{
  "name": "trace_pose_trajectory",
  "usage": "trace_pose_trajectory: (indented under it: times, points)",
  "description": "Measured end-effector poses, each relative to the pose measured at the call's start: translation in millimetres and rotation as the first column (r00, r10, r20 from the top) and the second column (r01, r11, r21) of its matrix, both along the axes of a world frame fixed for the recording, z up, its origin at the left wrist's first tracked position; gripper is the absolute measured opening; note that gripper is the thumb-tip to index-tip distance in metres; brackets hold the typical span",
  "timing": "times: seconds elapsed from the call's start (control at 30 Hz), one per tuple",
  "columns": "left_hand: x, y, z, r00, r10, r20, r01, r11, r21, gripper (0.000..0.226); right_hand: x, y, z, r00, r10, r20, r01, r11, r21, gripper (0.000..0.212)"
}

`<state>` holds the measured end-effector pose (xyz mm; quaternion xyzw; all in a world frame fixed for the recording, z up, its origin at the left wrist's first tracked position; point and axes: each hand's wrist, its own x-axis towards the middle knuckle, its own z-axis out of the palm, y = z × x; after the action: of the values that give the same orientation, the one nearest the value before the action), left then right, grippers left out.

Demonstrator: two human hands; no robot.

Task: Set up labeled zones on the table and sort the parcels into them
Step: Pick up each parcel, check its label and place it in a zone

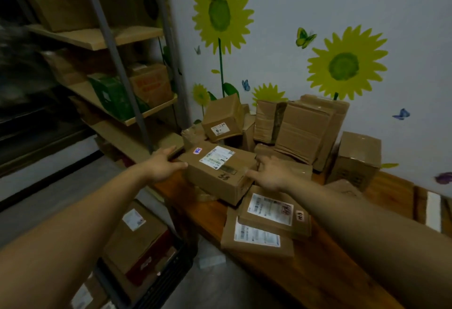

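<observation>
A long cardboard parcel (220, 174) with a white shipping label lies at the left end of the wooden table (305, 272). My left hand (163, 164) presses flat against its left end, fingers straight. My right hand (271, 174) touches its right end with spread fingers. Two flat labelled parcels (266, 220) are stacked just in front of it. Behind it a small box marked 9 (223, 120) leans on other boxes, and a bundle of flattened cartons (300, 127) stands against the wall.
A metal shelf rack (117, 69) with boxes stands to the left. A taller brown box (354, 159) sits at the right of the pile. On the floor, a dark crate (156, 277) holds more parcels. A white strip (434, 211) lies at the table's right end.
</observation>
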<state>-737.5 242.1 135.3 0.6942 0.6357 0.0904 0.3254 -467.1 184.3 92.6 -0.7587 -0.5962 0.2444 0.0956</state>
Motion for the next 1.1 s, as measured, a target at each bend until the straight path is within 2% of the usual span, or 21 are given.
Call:
trace_pose_trajectory:
  times: [0.17, 0.3, 0.4, 0.57, 0.7, 0.83, 0.97, 1.1]
  points:
    - [7, 63, -23, 0.999, -0.024, 0.031, 0.027, 0.995, -0.092, 0.077, -8, 47, -27, 0.990, -0.108, -0.089, 0.102, 0.992, -0.076, 0.090]
    - [18, 108, -54, 0.998, -0.018, 0.055, 0.026, 0.988, -0.153, 0.076, -12, 75, -52, 0.954, -0.250, -0.163, 0.210, 0.951, -0.227, 0.110]
    - [26, 128, -73, 0.999, 0.014, 0.042, -0.003, 0.972, -0.234, 0.074, -15, 82, -65, 0.921, -0.321, -0.221, 0.262, 0.930, -0.259, 0.106]
    - [26, 156, -90, 0.996, -0.014, 0.093, 0.048, 0.927, -0.373, 0.061, -22, 81, -67, 0.798, -0.433, -0.420, 0.386, 0.901, -0.197, 0.100]
    - [15, 164, -87, 0.991, -0.086, 0.100, 0.122, 0.887, -0.445, 0.053, -42, 69, -52, 0.767, -0.490, -0.415, 0.499, 0.861, -0.095, 0.093]
    - [-4, 160, -80, 0.973, -0.114, 0.199, 0.195, 0.866, -0.460, 0.049, -63, 55, -35, 0.699, -0.608, -0.377, 0.639, 0.767, -0.054, 0.096]
    - [-20, 156, -73, 0.933, -0.093, 0.348, 0.244, 0.873, -0.422, 0.055, -90, 35, -21, 0.619, -0.667, -0.415, 0.740, 0.672, 0.024, 0.068]
    - [-26, 145, -55, 0.861, -0.023, 0.508, 0.293, 0.839, -0.459, 0.061, -106, 14, -6, 0.549, -0.671, -0.498, 0.800, 0.594, 0.083, 0.060]
